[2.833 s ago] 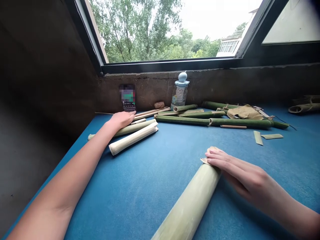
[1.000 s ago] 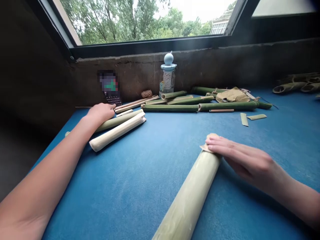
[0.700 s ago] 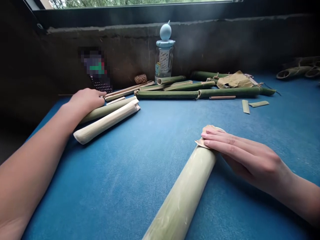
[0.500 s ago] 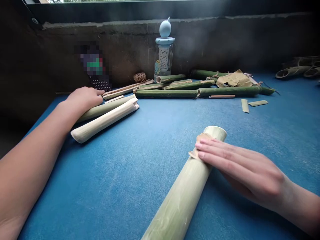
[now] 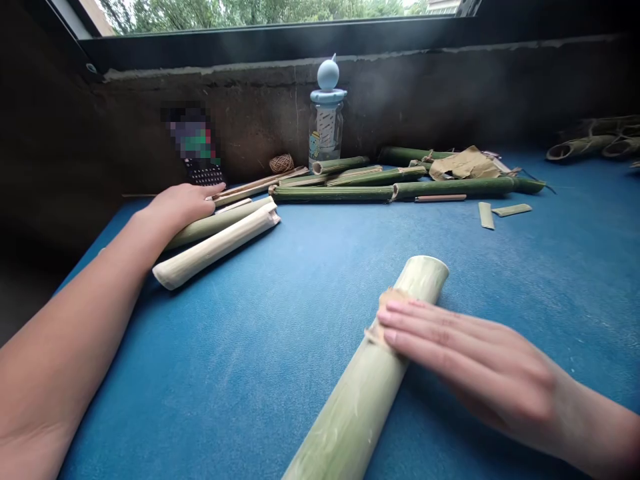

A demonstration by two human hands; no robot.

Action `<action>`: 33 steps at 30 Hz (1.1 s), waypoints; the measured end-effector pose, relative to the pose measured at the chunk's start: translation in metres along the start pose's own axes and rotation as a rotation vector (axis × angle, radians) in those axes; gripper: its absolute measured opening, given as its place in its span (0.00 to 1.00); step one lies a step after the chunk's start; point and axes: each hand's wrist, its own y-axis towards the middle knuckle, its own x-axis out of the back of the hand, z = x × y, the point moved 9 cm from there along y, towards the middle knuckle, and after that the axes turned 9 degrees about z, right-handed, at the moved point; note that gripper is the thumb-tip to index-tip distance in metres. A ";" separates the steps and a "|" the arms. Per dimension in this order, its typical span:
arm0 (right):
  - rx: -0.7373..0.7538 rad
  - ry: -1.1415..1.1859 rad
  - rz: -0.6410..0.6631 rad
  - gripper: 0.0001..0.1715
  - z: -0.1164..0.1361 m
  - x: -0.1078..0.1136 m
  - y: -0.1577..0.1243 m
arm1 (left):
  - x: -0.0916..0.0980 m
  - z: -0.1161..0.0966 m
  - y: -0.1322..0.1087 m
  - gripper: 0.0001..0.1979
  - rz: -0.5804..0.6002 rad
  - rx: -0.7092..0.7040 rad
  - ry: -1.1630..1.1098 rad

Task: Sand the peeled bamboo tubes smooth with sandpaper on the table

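The right hand lies flat, fingers pressed together, on a torn scrap of brown paper over a peeled bamboo tube loose on the blue tabletop; uneven pressure could roll the tube and slip the paper; the left hand rests, ungripping, on a second bamboo tube.

Smooth matt peeled bamboo, rough tan paper, matt blue cloth mat

Window light leaves dim corners (edges bowed).
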 end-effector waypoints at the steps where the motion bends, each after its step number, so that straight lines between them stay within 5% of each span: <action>1: -0.031 -0.001 -0.032 0.29 -0.004 0.002 0.000 | 0.001 0.000 -0.001 0.31 -0.001 -0.003 -0.001; 14: 0.004 -0.009 -0.009 0.28 -0.007 -0.003 -0.002 | 0.001 0.002 -0.005 0.32 0.014 0.003 0.011; 24: -0.078 -0.009 -0.077 0.31 -0.033 0.003 -0.005 | 0.001 0.003 -0.009 0.30 -0.022 -0.001 0.028; 33: 0.008 -0.017 0.004 0.25 -0.002 0.002 0.000 | -0.003 0.008 -0.001 0.33 -0.006 -0.001 -0.039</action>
